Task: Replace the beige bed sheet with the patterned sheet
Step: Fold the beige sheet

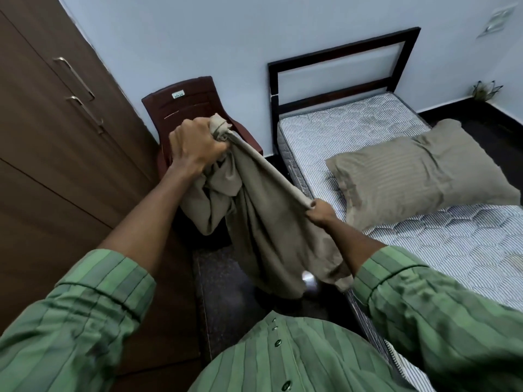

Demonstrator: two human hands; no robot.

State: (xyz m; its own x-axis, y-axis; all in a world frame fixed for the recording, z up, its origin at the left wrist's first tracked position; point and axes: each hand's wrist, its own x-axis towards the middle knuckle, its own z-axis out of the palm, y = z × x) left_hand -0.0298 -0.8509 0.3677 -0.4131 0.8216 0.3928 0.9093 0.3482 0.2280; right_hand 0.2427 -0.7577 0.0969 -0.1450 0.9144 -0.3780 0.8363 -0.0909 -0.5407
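Gripping the beige sheet (pixel 263 222) off the bed (pixel 353 128), the left hand (pixel 195 145) bunches it at 10 o'clock; the right hand (pixel 321 212) pinches its edge, stretched toward 4 o'clock.

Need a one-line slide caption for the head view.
Left hand and right hand hold the bunched beige bed sheet stretched over the dark red plastic chair, beside the bare striped mattress.
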